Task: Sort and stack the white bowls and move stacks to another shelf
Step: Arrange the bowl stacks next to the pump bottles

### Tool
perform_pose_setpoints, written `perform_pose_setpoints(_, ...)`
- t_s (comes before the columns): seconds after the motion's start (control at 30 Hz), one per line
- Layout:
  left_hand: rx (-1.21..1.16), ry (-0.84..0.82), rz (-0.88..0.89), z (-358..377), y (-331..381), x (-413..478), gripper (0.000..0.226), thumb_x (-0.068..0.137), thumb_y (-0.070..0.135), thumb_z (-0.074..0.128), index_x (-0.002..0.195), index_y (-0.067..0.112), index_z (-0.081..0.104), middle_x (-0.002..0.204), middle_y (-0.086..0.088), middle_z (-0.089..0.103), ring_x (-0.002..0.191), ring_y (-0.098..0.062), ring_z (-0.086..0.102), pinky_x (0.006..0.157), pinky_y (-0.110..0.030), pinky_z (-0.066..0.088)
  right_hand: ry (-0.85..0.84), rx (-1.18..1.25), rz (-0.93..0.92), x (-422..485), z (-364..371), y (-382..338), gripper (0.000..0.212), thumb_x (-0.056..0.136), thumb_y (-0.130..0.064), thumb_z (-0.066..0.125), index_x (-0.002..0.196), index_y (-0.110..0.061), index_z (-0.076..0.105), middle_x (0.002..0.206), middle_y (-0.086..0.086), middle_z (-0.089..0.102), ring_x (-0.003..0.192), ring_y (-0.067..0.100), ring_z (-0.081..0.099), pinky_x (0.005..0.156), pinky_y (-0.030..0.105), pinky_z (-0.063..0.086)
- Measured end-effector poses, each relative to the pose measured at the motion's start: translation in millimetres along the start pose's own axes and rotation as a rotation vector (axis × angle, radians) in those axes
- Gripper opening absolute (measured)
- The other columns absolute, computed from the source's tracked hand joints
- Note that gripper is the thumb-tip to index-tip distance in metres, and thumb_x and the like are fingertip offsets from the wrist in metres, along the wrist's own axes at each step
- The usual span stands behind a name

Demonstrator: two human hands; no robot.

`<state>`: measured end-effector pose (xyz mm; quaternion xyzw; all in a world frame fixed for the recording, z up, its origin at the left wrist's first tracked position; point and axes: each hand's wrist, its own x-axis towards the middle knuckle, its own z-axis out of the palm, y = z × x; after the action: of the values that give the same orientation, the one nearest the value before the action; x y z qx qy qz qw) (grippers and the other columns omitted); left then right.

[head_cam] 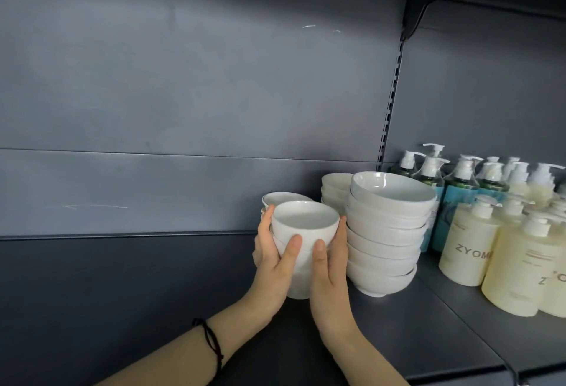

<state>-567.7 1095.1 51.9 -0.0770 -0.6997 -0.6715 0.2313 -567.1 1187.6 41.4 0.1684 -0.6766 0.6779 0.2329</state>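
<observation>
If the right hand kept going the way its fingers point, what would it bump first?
Probably the rear bowl stack beyond the right hand, which grips the small bowl stack; depth is unclear, maybe the back wall.

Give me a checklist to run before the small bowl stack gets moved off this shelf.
1. Left hand grip on the small stack: ok, thumb in front, fingers round its left side.
2. Right hand grip: ok, thumb in front, fingers round its right side.
3. Stack base lifted off the shelf: cannot tell, the hands hide most of it.
4. Gap to the big stack: not ok, the right fingers lie very close to it.
5. Room on the left: ok, the shelf is bare there.
6. Bottles out of the way: ok, they stand beyond the big stack.
</observation>
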Motion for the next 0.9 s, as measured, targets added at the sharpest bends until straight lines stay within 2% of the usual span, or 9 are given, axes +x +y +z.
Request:
perform_pose_setpoints(0.07, 0.069, -0.008, -0.046, 1, 6, -2, 0.079, 0.063, 0.077, 0.046, 0.132, 0.064, 0.011, 0.149, 0.013, 0.023, 0.136, -0.01, 0.021, 0.109, -0.031, 0.023, 0.019, -0.005, -0.027, 0, -2, 0, 0.062, 0.096, -0.047, 0.038, 0.153, -0.033, 0.02, 0.159, -0.018, 0.026, 0.146, -0.004, 0.023, 0.124, 0.037, 0.021)
perform_pose_setpoints(0.2, 0.07, -0.096, -0.11, -5, 10, -5, 0.075, 0.072, 0.07, 0.047, 0.133, 0.065, 0.004, 0.149, 0.017, 0.018, 0.135, -0.007, 0.018, 0.11, -0.034, 0.023, 0.207, -0.141, -0.105, -11, -4, -2, 0.047, 0.098, -0.03, 0.05, 0.143, -0.018, 0.043, 0.142, -0.004, 0.046, 0.135, 0.011, 0.041, 0.113, 0.047, 0.038)
perform_pose_setpoints(0.27, 0.02, -0.092, -0.107, -13, 10, -6, 0.067, 0.075, 0.068, 0.051, 0.131, 0.068, 0.016, 0.152, 0.016, 0.024, 0.141, -0.01, 0.022, 0.117, -0.044, 0.024, 0.323, -0.16, -0.177, -17, -2, -10, 0.025, 0.097, -0.011, 0.053, 0.122, -0.016, 0.056, 0.125, -0.001, 0.051, 0.118, 0.006, 0.048, 0.103, 0.043, 0.046)
perform_pose_setpoints(0.33, 0.002, -0.095, -0.079, -30, 14, -9, 0.056, 0.078, 0.061, 0.056, 0.129, 0.067, 0.033, 0.147, 0.014, 0.034, 0.14, -0.013, 0.03, 0.116, -0.046, 0.028, 0.329, -0.129, -0.227, -21, 5, -27, 0.022, 0.092, -0.007, 0.053, 0.105, -0.025, 0.057, 0.112, -0.002, 0.053, 0.104, 0.006, 0.053, 0.092, 0.027, 0.048)
perform_pose_setpoints(0.43, 0.149, -0.075, -0.013, -72, 24, -16, 0.034, 0.091, 0.025, 0.061, 0.113, 0.051, 0.054, 0.132, 0.011, 0.05, 0.127, -0.008, 0.043, 0.112, -0.038, 0.035, 0.145, -0.072, -0.188, -28, 31, -49, 0.035, 0.09, 0.003, 0.056, 0.094, -0.032, 0.055, 0.102, -0.004, 0.059, 0.089, 0.004, 0.057, 0.075, 0.013, 0.045)
perform_pose_setpoints(0.5, 0.302, 0.003, 0.026, -113, 34, -21, 0.026, 0.091, 0.017, 0.062, 0.104, 0.04, 0.06, 0.113, 0.007, 0.063, 0.107, -0.008, 0.058, 0.101, -0.037, 0.045, 0.025, -0.071, -0.168, -35, 58, -59, 0.038, 0.088, 0.009, 0.058, 0.092, -0.029, 0.057, 0.098, -0.002, 0.061, 0.083, 0.002, 0.058, 0.069, 0.011, 0.045)
perform_pose_setpoints(0.6, 0.788, 0.099, 0.07, -189, 53, -36, 0.016, 0.093, 0.032, 0.057, 0.108, 0.029, 0.062, 0.099, 0.009, 0.068, 0.095, -0.012, 0.063, 0.09, -0.037, 0.049, -0.131, -0.061, -0.156, -51, 111, -72, 0.039, 0.085, 0.01, 0.06, 0.088, -0.03, 0.059, 0.095, 0.003, 0.062, 0.076, 0.002, 0.059, 0.067, 0.01, 0.044)
perform_pose_setpoints(0.73, 1.436, 0.195, 0.103, -314, 74, -80, 0.04, 0.088, 0.05, 0.039, 0.112, 0.027, 0.061, 0.107, 0.004, 0.068, 0.104, -0.023, 0.062, 0.085, -0.038, 0.043, -0.39, -0.047, -0.108, -90, 201, -85, 0.04, 0.084, 0.005, 0.065, 0.089, -0.034, 0.058, 0.093, -0.002, 0.063, 0.076, 0.009, 0.06, 0.068, 0.016, 0.048)
perform_pose_setpoints(0.9, 1.774, 0.27, -0.082, -454, 101, -159, 0.055, 0.077, 0.058, 0.032, 0.099, 0.026, 0.071, 0.091, -0.001, 0.07, 0.09, -0.03, 0.066, 0.076, -0.039, 0.048, -0.699, -0.011, -0.016, -147, 325, -113, 0.024, 0.085, -0.006, 0.069, 0.098, -0.026, 0.062, 0.093, -0.006, 0.065, 0.08, 0.008, 0.059, 0.075, 0.02, 0.045)
